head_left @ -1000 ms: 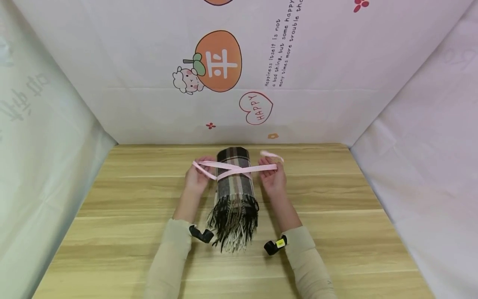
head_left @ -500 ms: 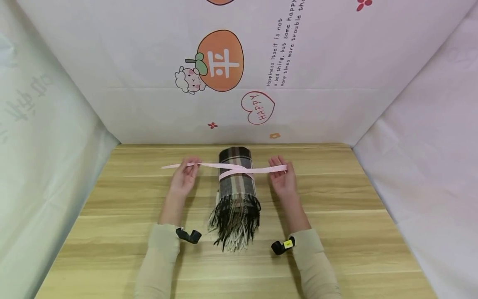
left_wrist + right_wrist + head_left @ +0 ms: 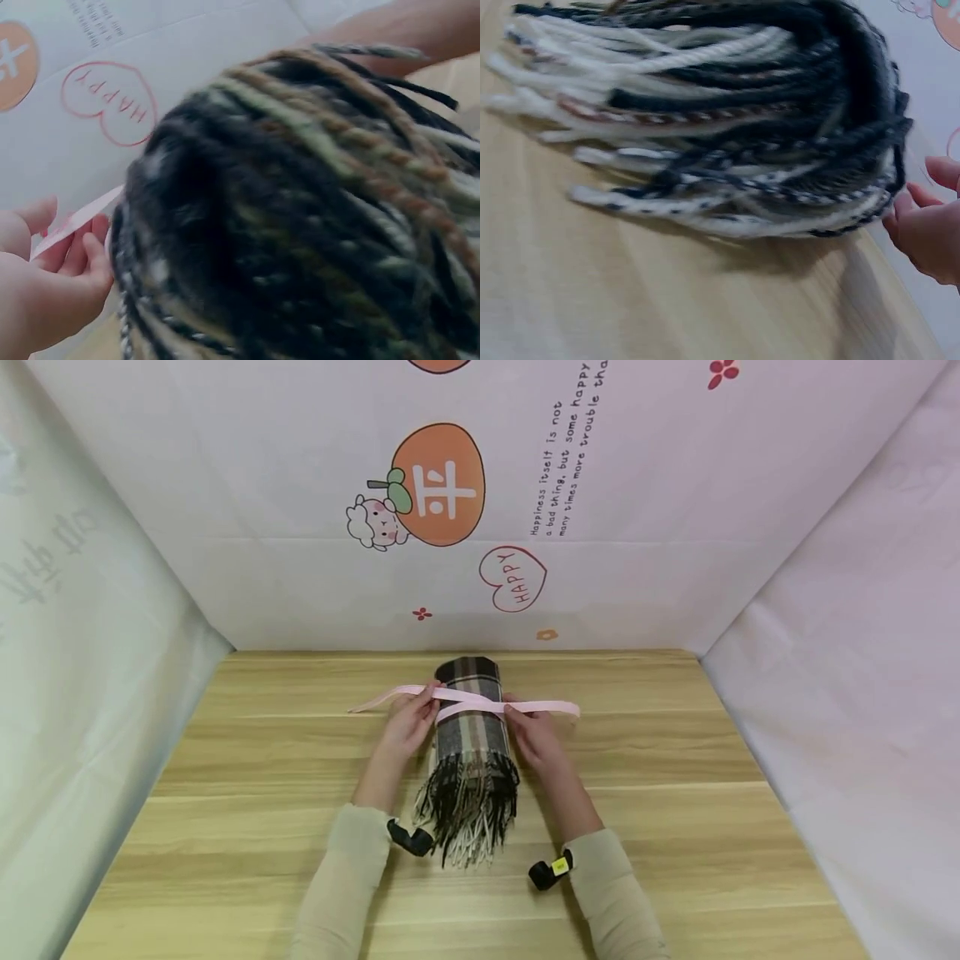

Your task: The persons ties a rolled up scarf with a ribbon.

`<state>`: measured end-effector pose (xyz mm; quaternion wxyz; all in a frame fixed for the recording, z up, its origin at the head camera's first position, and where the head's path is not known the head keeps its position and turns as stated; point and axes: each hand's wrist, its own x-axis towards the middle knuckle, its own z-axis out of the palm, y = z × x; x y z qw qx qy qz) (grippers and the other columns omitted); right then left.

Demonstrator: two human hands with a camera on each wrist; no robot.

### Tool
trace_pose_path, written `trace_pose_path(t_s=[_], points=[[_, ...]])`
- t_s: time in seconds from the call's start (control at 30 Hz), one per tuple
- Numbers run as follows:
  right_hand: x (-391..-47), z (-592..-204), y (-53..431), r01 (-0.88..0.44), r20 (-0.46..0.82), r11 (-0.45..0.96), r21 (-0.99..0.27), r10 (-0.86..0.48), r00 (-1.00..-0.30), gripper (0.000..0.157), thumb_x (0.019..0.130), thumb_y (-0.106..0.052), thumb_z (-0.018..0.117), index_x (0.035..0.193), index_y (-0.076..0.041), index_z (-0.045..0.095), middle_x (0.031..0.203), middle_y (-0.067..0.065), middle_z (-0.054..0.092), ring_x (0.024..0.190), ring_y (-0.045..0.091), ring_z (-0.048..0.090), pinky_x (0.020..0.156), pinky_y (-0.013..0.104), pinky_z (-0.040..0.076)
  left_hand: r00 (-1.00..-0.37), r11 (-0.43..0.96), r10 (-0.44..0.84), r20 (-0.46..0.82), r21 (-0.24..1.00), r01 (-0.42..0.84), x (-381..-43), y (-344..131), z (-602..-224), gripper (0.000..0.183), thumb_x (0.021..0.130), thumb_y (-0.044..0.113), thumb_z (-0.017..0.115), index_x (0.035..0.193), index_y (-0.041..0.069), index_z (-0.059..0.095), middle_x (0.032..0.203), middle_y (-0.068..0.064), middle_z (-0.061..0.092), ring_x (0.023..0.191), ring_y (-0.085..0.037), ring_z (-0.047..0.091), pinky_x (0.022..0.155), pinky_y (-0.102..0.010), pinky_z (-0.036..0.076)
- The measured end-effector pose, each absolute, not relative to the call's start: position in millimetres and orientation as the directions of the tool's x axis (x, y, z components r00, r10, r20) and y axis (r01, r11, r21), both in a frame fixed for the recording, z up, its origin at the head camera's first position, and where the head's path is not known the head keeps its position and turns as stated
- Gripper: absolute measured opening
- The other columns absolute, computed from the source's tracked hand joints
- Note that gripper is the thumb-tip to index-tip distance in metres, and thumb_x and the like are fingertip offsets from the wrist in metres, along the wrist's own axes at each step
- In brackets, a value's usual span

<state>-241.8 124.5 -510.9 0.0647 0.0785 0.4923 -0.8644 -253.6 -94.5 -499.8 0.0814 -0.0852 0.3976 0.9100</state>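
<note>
Left hand (image 3: 409, 725) and right hand (image 3: 537, 738) moved inward | both pinched pink ribbon (image 3: 485, 704) tightly beside plaid roll (image 3: 472, 732) | crossing seemed unknotted

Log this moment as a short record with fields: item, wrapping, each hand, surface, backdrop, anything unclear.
Item: plaid roll, fringe towards the person
Wrapping: pink ribbon round the roll, crossing itself on top, one end out to each side
Left grip: holds the ribbon at the roll's left side
Right grip: pinches the ribbon at the roll's right side
Surface: wooden table
Backdrop: white printed sheet
Unclear: whether the crossing is knotted
</note>
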Motion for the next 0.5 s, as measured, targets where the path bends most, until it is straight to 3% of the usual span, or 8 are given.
trace_pose_path(t_s=[0.07,0.13,0.27,0.37,0.5], points=[[-240,-514,118,0.172,-0.184,-0.434,-0.884,-0.015,-0.983,0.046,0.097,0.009,0.053,0.141,0.017,0.042,0.117,0.005,0.069,0.095,0.003,0.065,0.084,0.014,0.052,-0.980,-0.541,0.021,-0.197,0.822,-0.177,-253,-88,-497,0.011,0.099,0.004,0.059,0.098,0.001,0.069,0.089,0.004,0.072,0.083,-0.006,0.064,0.075,-0.015,0.051],[-238,-515,113,0.158,-0.174,-0.367,-0.916,0.011,-0.985,0.044,0.096,0.007,0.057,0.139,0.013,0.048,0.114,0.006,0.070,0.093,0.002,0.065,0.082,0.014,0.052,-0.989,-0.355,-0.033,-0.143,0.927,-0.122,-251,-81,-494,0.011,0.096,0.007,0.064,0.101,-0.003,0.069,0.087,0.004,0.070,0.081,-0.004,0.062,0.074,-0.016,0.051],[-233,-511,105,0.159,-0.177,-0.215,-0.963,0.067,-0.982,0.039,0.097,-0.006,0.062,0.135,0.002,0.059,0.135,0.016,0.063,0.109,0.009,0.062,0.087,0.016,0.050,-0.993,0.022,-0.117,-0.017,1.000,-0.020,-247,-71,-489,0.024,0.095,0.016,0.068,0.100,-0.007,0.070,0.084,0.000,0.067,0.075,-0.006,0.056,0.071,-0.018,0.048],[-231,-508,100,0.149,-0.169,-0.148,-0.978,0.135,-0.976,0.034,0.097,-0.013,0.065,0.128,0.001,0.066,0.136,0.018,0.062,0.115,0.015,0.060,0.091,0.018,0.048,-0.987,0.108,-0.159,0.022,0.994,0.005,-248,-66,-487,0.025,0.097,0.018,0.066,0.094,-0.007,0.071,0.082,-0.006,0.066,0.073,-0.007,0.052,0.068,-0.019,0.045],[-230,-503,97,0.107,-0.138,-0.140,-0.984,0.235,-0.962,0.028,0.098,-0.014,0.063,0.119,0.004,0.070,0.125,0.016,0.069,0.110,0.011,0.063,0.088,0.015,0.048,-0.977,0.036,-0.213,0.007,0.999,-0.001,-245,-58,-485,0.025,0.098,0.015,0.063,0.095,-0.008,0.071,0.088,-0.010,0.069,0.075,-0.006,0.055,0.068,-0.018,0.047]])
